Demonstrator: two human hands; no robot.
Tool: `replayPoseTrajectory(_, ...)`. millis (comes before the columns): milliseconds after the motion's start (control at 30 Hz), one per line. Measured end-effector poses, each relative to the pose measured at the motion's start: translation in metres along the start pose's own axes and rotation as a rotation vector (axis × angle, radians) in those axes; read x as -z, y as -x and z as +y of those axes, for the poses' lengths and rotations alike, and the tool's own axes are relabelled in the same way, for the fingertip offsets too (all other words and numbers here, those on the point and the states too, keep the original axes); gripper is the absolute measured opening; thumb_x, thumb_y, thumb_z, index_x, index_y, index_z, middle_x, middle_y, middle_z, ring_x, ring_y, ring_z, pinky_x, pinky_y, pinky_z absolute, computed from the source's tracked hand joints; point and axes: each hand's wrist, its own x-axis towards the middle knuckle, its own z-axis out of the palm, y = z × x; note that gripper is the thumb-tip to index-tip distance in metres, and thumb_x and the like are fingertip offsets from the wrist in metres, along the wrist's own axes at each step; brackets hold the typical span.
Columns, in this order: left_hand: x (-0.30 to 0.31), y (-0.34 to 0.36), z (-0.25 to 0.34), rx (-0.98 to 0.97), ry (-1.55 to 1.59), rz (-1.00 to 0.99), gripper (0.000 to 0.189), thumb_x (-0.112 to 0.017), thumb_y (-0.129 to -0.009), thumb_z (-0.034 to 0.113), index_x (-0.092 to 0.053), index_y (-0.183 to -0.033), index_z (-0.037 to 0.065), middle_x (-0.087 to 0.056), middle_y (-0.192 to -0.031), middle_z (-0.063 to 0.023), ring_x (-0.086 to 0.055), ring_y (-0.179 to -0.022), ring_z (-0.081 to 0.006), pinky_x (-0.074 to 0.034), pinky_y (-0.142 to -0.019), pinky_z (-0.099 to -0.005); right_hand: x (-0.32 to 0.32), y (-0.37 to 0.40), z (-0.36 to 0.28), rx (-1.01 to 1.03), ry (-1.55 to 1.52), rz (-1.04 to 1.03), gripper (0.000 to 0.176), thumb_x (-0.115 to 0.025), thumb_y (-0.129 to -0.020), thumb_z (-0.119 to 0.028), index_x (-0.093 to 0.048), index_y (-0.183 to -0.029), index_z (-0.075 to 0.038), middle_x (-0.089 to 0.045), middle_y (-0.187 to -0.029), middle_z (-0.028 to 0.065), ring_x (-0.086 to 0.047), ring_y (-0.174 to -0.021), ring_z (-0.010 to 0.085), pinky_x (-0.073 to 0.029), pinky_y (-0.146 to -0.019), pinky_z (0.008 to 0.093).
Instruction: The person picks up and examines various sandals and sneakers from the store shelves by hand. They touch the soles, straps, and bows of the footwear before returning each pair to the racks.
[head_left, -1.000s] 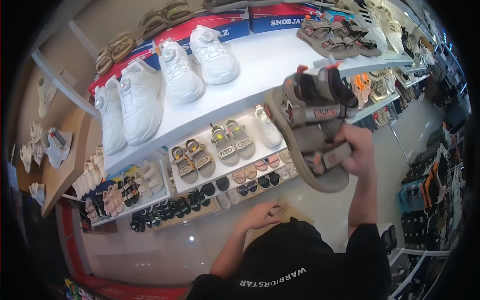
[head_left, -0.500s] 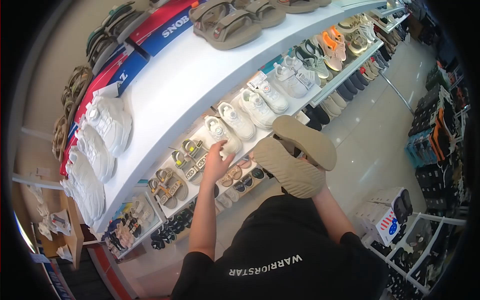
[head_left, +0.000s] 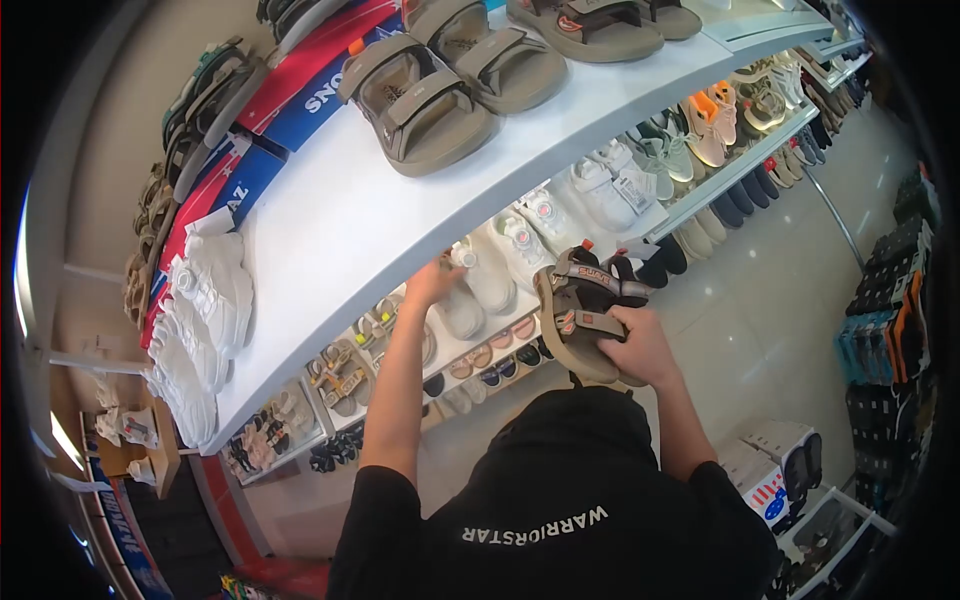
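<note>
My right hand (head_left: 640,348) grips a pair of tan strap sandals (head_left: 578,305) with orange tabs, held together at chest height in front of the shelves. My left hand (head_left: 430,283) reaches under the edge of the white top shelf (head_left: 340,220) to a white sneaker (head_left: 482,285) on the second shelf. Its fingers are at the sneaker's near side and partly hidden by the shelf edge. Whether they close on the shoe cannot be seen.
Tan sandals (head_left: 450,85) stand on the top shelf, with white sneakers (head_left: 205,300) at its left end. Lower shelves hold several small sandals (head_left: 345,370) and sneakers. Shoe boxes (head_left: 770,480) stand on the floor at right, near racks of dark shoes (head_left: 880,340).
My right hand has turned the sandals from soles-up to straps-up and brought them lower. My left hand slid further under the top shelf toward the white sneaker. The view shifted right along the shelf.
</note>
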Motion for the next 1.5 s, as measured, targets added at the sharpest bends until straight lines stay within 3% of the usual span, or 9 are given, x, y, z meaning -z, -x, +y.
replayPoseTrajectory(67, 0.000, -0.006, -0.009, 0.017, -0.013, -0.031, 0.066, -0.078, -0.081, 0.042, -0.059, -0.136, 0.011, -0.061, -0.127, -0.0199, -0.061, -0.116, -0.0331, -0.048, -0.096, -0.0481, 0.004, -0.005, 0.004, -0.020, 0.034, -0.043, 0.025, -0.073, -0.067, -0.015, -0.064, -0.084, 0.001, -0.064, -0.074, 0.0183, -0.064, -0.069, 0.0361, -0.049, -0.064, 0.0394)
replayPoseTrajectory(467, -0.034, -0.027, -0.034, -0.002, 0.010, -0.081, 0.051, -0.072, -0.074, 0.019, -0.065, -0.122, 0.005, -0.070, -0.106, -0.0188, -0.068, -0.096, -0.0295, -0.055, -0.079, -0.0403, 0.012, -0.014, -0.007, 0.046, 0.024, -0.237, 0.021, -0.072, -0.066, -0.011, -0.061, -0.077, 0.003, -0.060, -0.068, 0.0177, -0.060, -0.061, 0.0335, -0.047, -0.059, 0.0376)
replayPoseTrajectory(867, 0.076, 0.249, 0.005, 0.096, 0.380, 0.053, 0.019, -0.069, -0.070, 0.013, -0.070, -0.088, 0.006, -0.063, -0.083, -0.0132, -0.062, -0.086, -0.0338, -0.042, -0.086, -0.0450, -0.029, -0.037, -0.025, 0.088, -0.346, -0.350, 0.013, -0.070, -0.073, -0.006, -0.062, -0.078, 0.003, -0.057, -0.064, 0.0081, -0.053, -0.057, 0.0139, -0.042, -0.056, 0.0295)
replayPoseTrajectory(1033, 0.139, 0.323, 0.033, 0.042, 0.260, 0.141, 0.021, -0.068, -0.063, 0.012, -0.069, -0.083, 0.008, -0.062, -0.082, -0.0109, -0.060, -0.084, -0.0316, -0.040, -0.084, -0.0394, -0.118, -0.089, -0.030, 0.412, -0.216, -0.485, 0.016, -0.075, -0.068, -0.010, -0.063, -0.074, -0.001, -0.061, -0.066, 0.0145, -0.060, -0.058, 0.0305, -0.046, -0.056, 0.0374)
replayPoseTrajectory(1200, 0.188, 0.362, 0.082, -0.169, 0.389, 0.465, 0.027, -0.067, -0.052, 0.017, -0.070, -0.074, 0.002, -0.070, -0.084, -0.0177, -0.062, -0.079, -0.0332, -0.040, -0.086, -0.0370, -0.203, -0.132, 0.020, 0.828, 0.150, -0.495, 0.027, -0.077, -0.064, -0.020, -0.060, -0.077, -0.003, -0.065, -0.077, 0.0132, -0.066, -0.068, 0.0332, -0.054, -0.061, 0.0428)
replayPoseTrajectory(1333, 0.183, 0.349, 0.139, -0.002, 0.447, 1.410, 0.030, -0.065, -0.061, 0.021, -0.069, -0.075, -0.006, -0.070, -0.073, -0.0149, -0.069, -0.073, -0.0318, -0.052, -0.076, -0.0379, -0.238, -0.160, 0.064, 0.912, 0.555, -0.547, 0.029, -0.078, -0.063, -0.022, -0.063, -0.081, -0.005, -0.067, -0.080, 0.0124, -0.069, -0.071, 0.0322, -0.056, -0.063, 0.0427)
replayPoseTrajectory(1367, 0.198, 0.341, 0.125, -0.010, 0.440, 1.411, 0.030, -0.065, -0.061, 0.021, -0.069, -0.075, -0.006, -0.070, -0.073, -0.0149, -0.069, -0.073, -0.0318, -0.052, -0.076, -0.0379, -0.240, -0.162, 0.068, 0.928, 0.570, -0.536, 0.029, -0.077, -0.063, -0.021, -0.063, -0.082, -0.005, -0.067, -0.082, 0.0141, -0.069, -0.071, 0.0324, -0.056, -0.063, 0.0433)
replayPoseTrajectory(1433, 0.243, 0.317, 0.089, -1.214, 0.316, 0.855, 0.038, -0.067, -0.066, 0.021, -0.070, -0.089, -0.009, -0.071, -0.084, -0.0165, -0.069, -0.080, -0.0281, -0.052, -0.076, -0.0353, -0.248, -0.161, 0.072, 0.888, 0.589, -0.486, 0.025, -0.075, -0.066, -0.020, -0.064, -0.083, -0.005, -0.067, -0.082, 0.0144, -0.070, -0.070, 0.0322, -0.057, -0.062, 0.0428)
replayPoseTrajectory(1500, 0.254, 0.335, 0.125, -0.644, 0.319, 0.844, 0.038, -0.065, -0.078, 0.019, -0.063, -0.103, -0.009, -0.067, -0.102, -0.0189, -0.066, -0.094, -0.0259, -0.049, -0.087, -0.0353, -0.253, -0.156, 0.073, 0.846, 0.616, -0.432, 0.022, -0.072, -0.069, -0.019, -0.064, -0.083, -0.004, -0.067, -0.083, 0.0147, -0.070, -0.070, 0.0321, -0.057, -0.061, 0.0423)
